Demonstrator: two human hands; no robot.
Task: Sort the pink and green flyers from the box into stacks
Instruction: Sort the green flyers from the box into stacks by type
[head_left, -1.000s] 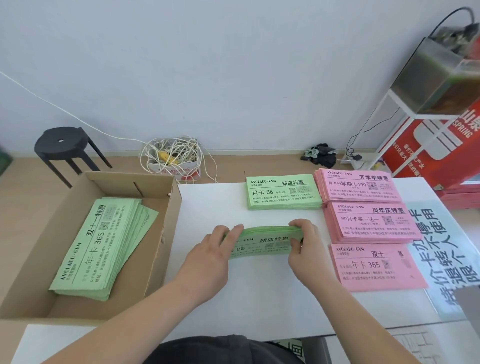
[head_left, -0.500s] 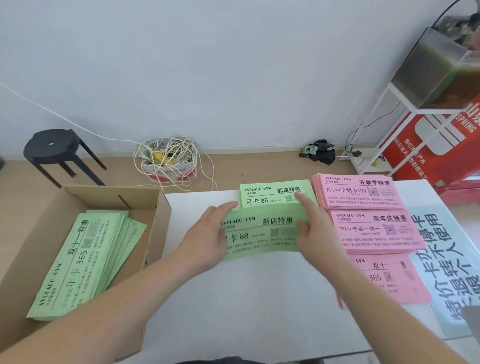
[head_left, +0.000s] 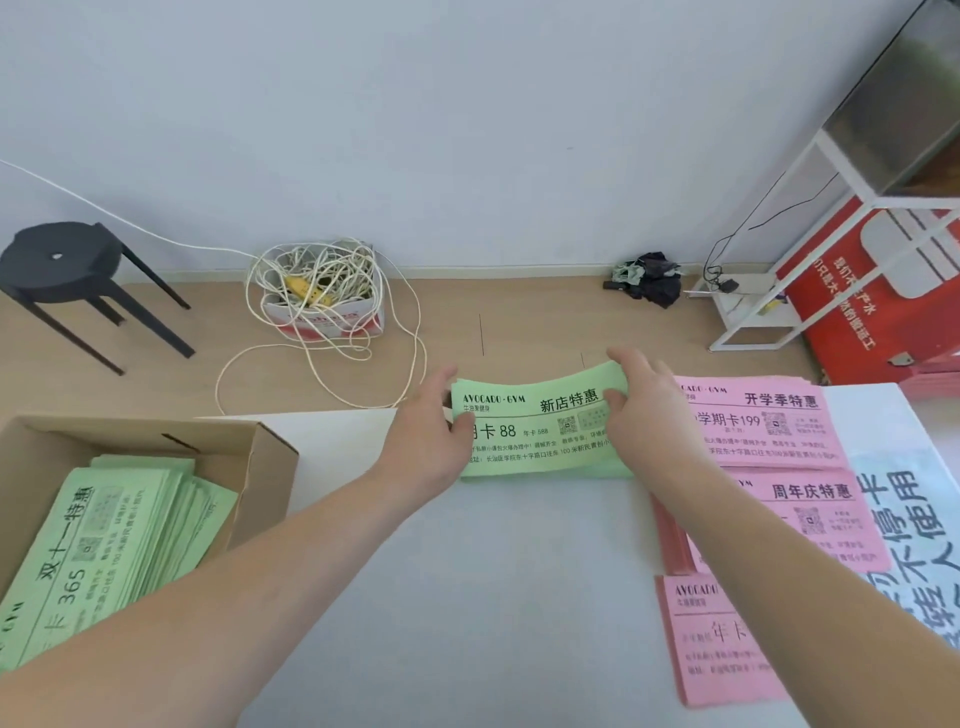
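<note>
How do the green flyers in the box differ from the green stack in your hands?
The box flyers lie fanned and untouched; the table stack is gripped at its ends by the left hand and right hand. The box flyers read 365; the table stack reads 88. Both are green Avocado-Gym flyers.

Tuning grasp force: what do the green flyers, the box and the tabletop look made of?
The green flyers: thin matte paper, printed; the bundle flexes between left hand and right hand. The box: brown cardboard, matte, with folded flaps. The tabletop: smooth, plain white; perhaps laminate or painted board, cannot tell.
</note>
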